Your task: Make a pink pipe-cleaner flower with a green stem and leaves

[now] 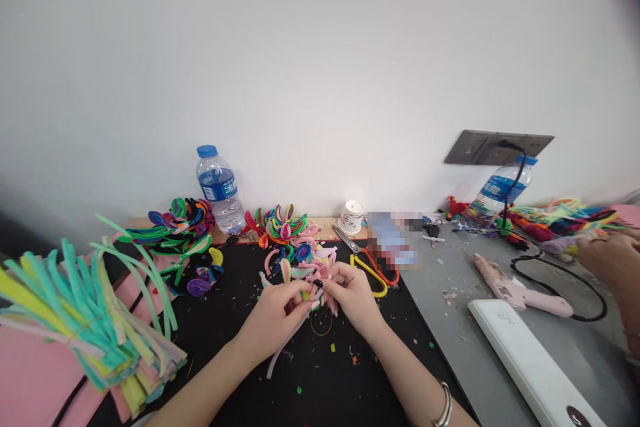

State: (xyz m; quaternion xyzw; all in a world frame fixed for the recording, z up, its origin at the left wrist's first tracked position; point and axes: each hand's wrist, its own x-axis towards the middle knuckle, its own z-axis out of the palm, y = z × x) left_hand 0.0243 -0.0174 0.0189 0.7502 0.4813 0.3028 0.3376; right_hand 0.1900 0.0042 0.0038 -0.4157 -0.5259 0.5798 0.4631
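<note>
The left hand (pixel 275 317) and right hand (pixel 354 293) are both pinching a pink strip (pixel 284 348) just above the black desk (pixel 320 390) — fingers closed on its upper end. Behind them a pile of coloured loops (pixel 295 250) is lying; farther back, a water bottle (pixel 219 188) is standing.

A craft workshop: bundled pipe cleaners (pixel 85 320), a glue gun (pixel 515 290) and scissors (pixel 367 265) crowd the worktable (pixel 465 340).
</note>
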